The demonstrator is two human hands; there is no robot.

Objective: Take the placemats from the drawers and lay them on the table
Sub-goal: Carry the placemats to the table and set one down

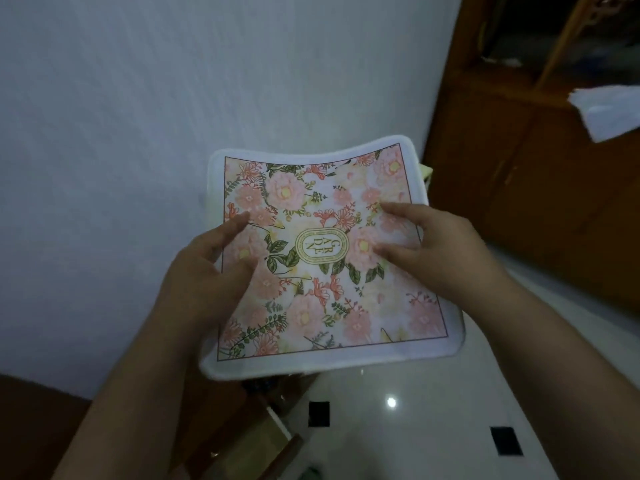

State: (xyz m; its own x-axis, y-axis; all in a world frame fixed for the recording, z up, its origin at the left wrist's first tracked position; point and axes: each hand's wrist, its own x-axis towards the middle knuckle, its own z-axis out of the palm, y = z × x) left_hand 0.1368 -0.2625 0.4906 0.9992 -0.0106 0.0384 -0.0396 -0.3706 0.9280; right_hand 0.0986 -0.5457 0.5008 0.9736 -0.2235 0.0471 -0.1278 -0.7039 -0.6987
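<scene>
One view only: a wide-angle camera worn on the person's head, facing forward and steeply down. It sits close above both forearms, which enter from the lower corners and meet at a floral placemat (322,258) filling the centre of the frame. A white wall (173,98) occupies the upper left, a wooden cabinet (540,140) the upper right, a tiled floor (415,427) the bottom.

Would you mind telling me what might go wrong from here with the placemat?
The floral placemat is held in mid-air, already bowed, with the left hand and right hand gripping opposite edges; it may sag or slip. No table is in view, only glossy floor tiles below, where it might land.
</scene>
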